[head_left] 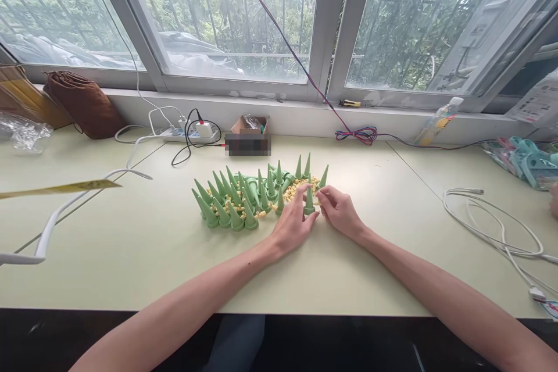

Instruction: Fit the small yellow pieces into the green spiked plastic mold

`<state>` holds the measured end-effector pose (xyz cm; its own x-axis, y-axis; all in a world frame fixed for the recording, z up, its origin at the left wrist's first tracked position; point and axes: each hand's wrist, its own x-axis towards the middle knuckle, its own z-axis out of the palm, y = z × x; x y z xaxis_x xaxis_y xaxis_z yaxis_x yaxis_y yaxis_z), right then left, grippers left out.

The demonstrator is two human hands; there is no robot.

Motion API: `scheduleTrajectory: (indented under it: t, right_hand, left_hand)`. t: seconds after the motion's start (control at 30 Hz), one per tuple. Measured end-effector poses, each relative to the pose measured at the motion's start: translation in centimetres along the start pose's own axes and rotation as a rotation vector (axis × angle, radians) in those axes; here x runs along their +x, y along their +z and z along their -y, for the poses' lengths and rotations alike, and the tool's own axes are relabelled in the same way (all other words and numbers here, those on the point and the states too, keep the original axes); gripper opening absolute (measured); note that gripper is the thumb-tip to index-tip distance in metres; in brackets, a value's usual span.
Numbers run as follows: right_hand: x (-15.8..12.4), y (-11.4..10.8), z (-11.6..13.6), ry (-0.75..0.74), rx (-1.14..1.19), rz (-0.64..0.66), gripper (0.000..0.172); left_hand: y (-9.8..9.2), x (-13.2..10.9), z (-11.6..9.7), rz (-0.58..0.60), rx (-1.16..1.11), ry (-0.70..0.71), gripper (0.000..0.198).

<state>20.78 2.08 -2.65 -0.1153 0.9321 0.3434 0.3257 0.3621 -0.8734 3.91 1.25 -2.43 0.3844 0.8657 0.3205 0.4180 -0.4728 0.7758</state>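
Note:
Several green cone-shaped spikes (235,200) stand and lie in a cluster at the table's middle, mixed with small yellow pieces (296,187). One green cone (309,202) stands upright between my hands. My left hand (293,222) has its fingers closed around the cone's left side. My right hand (339,209) pinches at the cone's right side, thumb and forefinger together on a small part I cannot make out.
A power strip (192,131) with black and white cables lies by the window sill, beside a small cardboard box (249,128). White cables (492,221) coil at the right, a brown bag (82,102) sits far left, teal clips (529,160) far right.

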Motion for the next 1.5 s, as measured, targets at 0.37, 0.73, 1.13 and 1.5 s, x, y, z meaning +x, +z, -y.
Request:
scheduleTrajectory:
  t: [0.37, 0.73, 1.13, 1.5]
  right_hand:
    - [0.0, 0.1, -0.2, -0.035, 0.022, -0.003, 0.028]
    - [-0.1, 0.0, -0.3, 0.002, 0.04, 0.01, 0.025]
    - [-0.3, -0.2, 0.2, -0.137, 0.057, 0.004, 0.026]
    - [-0.2, 0.2, -0.4, -0.101, 0.13, 0.007, 0.022]
  left_hand:
    - [0.2, -0.1, -0.1, -0.036, -0.012, 0.012, 0.061]
    - [0.2, -0.1, 0.2, -0.014, 0.025, 0.038, 0.061]
    - [-0.2, 0.3, -1.2, -0.091, -0.257, -0.152, 0.056]
    - [-0.2, 0.4, -0.8, -0.1, -0.134, -0.095, 0.055]
